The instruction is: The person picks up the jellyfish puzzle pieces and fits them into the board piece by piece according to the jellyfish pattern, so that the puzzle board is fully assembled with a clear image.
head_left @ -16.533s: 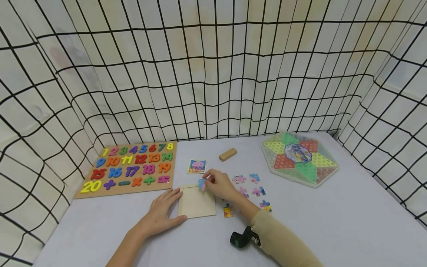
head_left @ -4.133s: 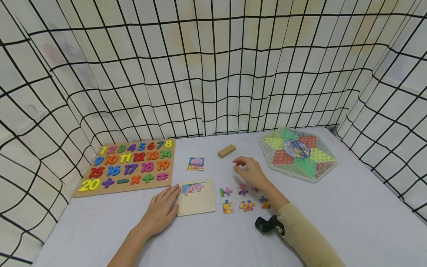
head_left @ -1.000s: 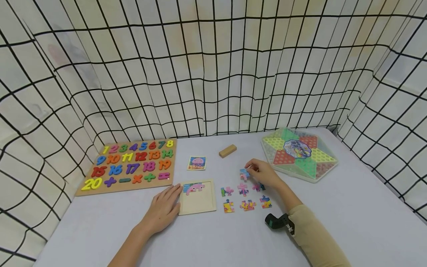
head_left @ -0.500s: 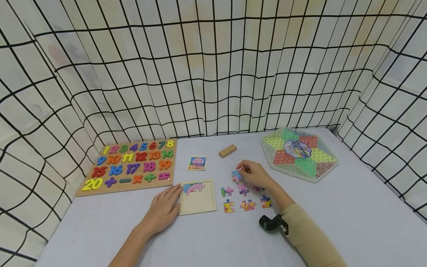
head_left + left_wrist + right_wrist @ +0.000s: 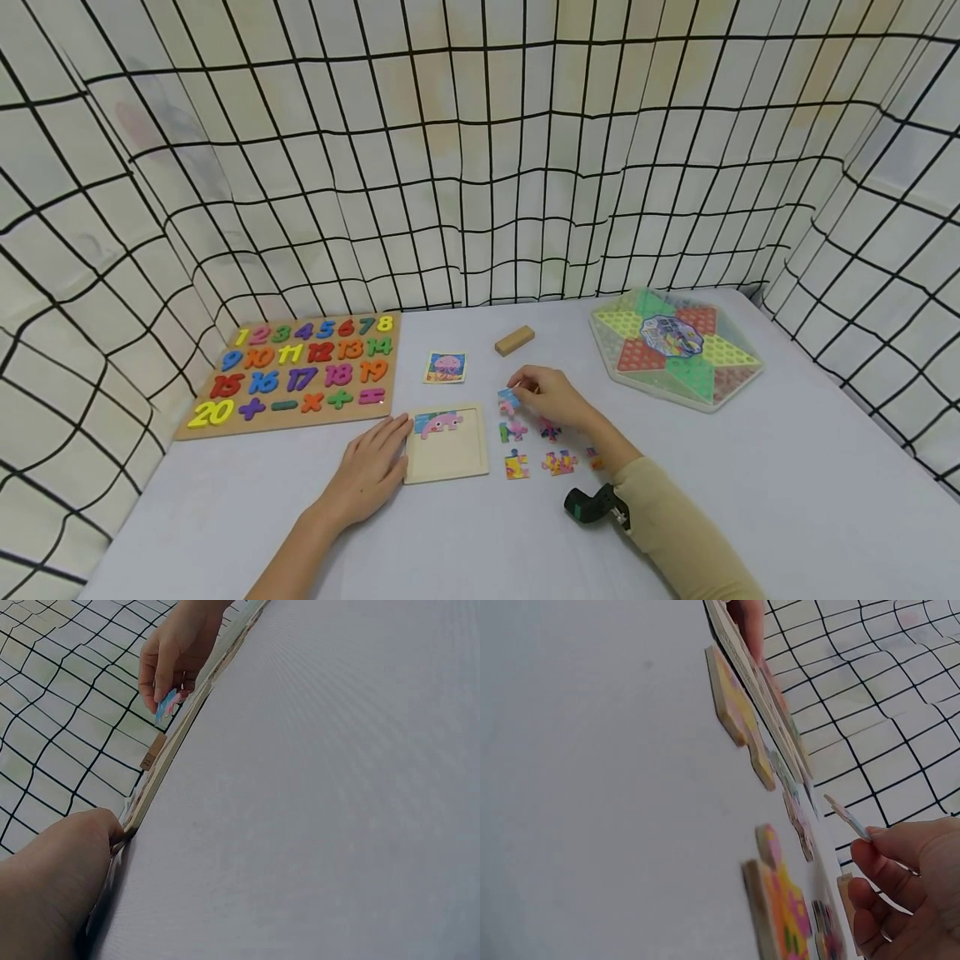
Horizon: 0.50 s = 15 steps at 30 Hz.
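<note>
Pinching: R. hand [image 5: 552, 394], thumb & forefinger closed on one jigsaw pc. [image 5: 508, 402], blue w/ pink; other fingers loosely bent, nothing in them.
Loc.: pc. raised clear of white cloth [image 5: 450, 542], R of wooden tray [image 5: 446, 458], nr. back row of loose pcs. [image 5: 517, 465].
L. hand [image 5: 366, 468]: fingers side by side, thumb set apart, resting agst. tray's L edge. Tray holds fitted pcs. [image 5: 437, 423], back-L part only.
Handling (est.): prob. light, stiff, thin wood or board; low slip risk; knobs likeliest part to chip. Best hold: flat faces nr. one side, or opp. edges, tabs left free.
Orientation: head view, blue side away fr. person, pink side toward. R. wrist view, nearly edge-on & tilted, free end pointing away fr. fingertips, to tray side. Long axis: cannot tell; fingertips hide part of outline.
Adj. items: picture card [image 5: 446, 367], behind tray; wooden block [image 5: 514, 341], farther back; number board [image 5: 300, 371], far L; star-pattern game board [image 5: 678, 352], far R, well apart fr. pcs.
</note>
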Each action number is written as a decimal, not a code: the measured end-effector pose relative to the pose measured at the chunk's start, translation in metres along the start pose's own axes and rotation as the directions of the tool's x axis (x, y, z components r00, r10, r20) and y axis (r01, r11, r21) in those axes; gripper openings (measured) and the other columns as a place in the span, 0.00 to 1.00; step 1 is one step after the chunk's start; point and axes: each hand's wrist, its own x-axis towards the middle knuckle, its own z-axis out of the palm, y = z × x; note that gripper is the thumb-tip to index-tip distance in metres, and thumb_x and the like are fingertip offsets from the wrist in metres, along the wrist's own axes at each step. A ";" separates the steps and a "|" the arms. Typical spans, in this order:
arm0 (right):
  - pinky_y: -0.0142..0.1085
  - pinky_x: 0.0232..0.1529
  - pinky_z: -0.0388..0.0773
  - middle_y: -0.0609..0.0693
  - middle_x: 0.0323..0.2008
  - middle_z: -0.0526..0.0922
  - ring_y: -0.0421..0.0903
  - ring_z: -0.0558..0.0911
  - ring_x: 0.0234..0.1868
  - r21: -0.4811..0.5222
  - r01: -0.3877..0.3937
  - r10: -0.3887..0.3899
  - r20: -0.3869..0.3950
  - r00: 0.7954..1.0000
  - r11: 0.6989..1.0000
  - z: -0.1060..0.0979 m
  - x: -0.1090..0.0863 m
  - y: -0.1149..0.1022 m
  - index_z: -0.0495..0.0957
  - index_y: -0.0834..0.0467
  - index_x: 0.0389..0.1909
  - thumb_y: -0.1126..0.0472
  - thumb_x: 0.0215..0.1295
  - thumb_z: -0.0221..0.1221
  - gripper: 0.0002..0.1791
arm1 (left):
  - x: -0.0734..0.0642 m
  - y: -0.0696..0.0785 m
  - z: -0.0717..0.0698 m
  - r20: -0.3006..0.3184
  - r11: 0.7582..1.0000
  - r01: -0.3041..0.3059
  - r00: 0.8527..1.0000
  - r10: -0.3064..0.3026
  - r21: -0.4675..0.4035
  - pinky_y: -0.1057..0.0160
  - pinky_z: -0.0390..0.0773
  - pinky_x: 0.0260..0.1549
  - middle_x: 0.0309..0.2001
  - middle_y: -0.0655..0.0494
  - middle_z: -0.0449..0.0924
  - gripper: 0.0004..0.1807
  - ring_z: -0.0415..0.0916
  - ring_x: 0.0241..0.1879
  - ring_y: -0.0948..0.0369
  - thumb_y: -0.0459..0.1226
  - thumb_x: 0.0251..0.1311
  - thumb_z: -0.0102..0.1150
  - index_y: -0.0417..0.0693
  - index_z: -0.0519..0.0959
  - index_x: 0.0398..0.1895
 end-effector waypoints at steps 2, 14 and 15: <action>0.31 0.27 0.71 0.44 0.26 0.76 0.40 0.72 0.26 -0.007 0.008 -0.008 0.013 1.000 1.000 0.003 0.002 -0.003 0.77 0.57 0.38 0.64 0.63 0.54 0.05 | 0.000 0.000 0.000 0.000 1.000 -0.001 1.000 0.001 -0.002 0.43 0.51 0.59 0.67 0.47 0.57 0.29 0.49 0.67 0.48 0.40 0.63 0.48 0.41 0.61 0.66; 0.29 0.25 0.70 0.43 0.26 0.75 0.40 0.71 0.25 0.003 0.025 -0.025 0.066 0.998 1.000 0.025 0.011 -0.020 0.77 0.56 0.38 0.63 0.64 0.54 0.05 | 0.000 0.000 -0.001 -0.003 1.000 -0.010 1.000 0.010 -0.001 0.43 0.51 0.59 0.67 0.47 0.57 0.29 0.50 0.67 0.48 0.40 0.63 0.49 0.42 0.60 0.67; 0.29 0.25 0.70 0.43 0.25 0.75 0.39 0.71 0.25 0.005 0.024 -0.024 0.068 0.997 1.000 0.027 0.012 -0.021 0.77 0.56 0.39 0.63 0.64 0.54 0.05 | 0.000 0.000 -0.001 -0.003 1.000 -0.011 1.000 0.011 -0.001 0.43 0.51 0.59 0.67 0.47 0.57 0.29 0.50 0.67 0.48 0.40 0.63 0.49 0.41 0.60 0.67</action>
